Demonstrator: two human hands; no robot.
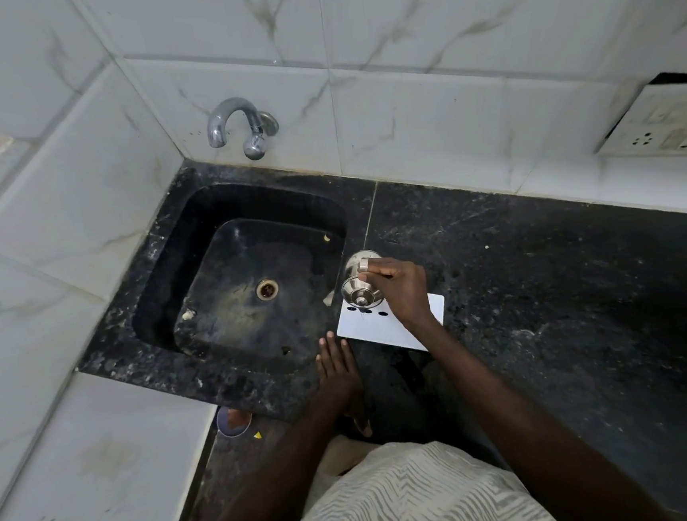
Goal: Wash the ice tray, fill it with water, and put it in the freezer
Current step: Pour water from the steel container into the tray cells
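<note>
- Right hand point(403, 290): fingers curled round a shiny round steel vessel point(360, 290), held at the far-left corner of the tray; contact with it cannot be told.
- Flat white rectangular plastic ice tray point(385, 331): lies on the black speckled granite counter point(543, 284), just right of the black rectangular stone sink point(157, 285).
- Left hand point(337, 369): fingers straight, flat on the counter's front, holding nothing.
- Curved chrome wall tap point(238, 122): above the sink.

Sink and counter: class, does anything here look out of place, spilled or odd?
Yes: pale scraps lie in the black sink, one on its floor near the left wall, another by the far right corner. They look like leftover food debris. Nothing looks spilled or broken.
</note>
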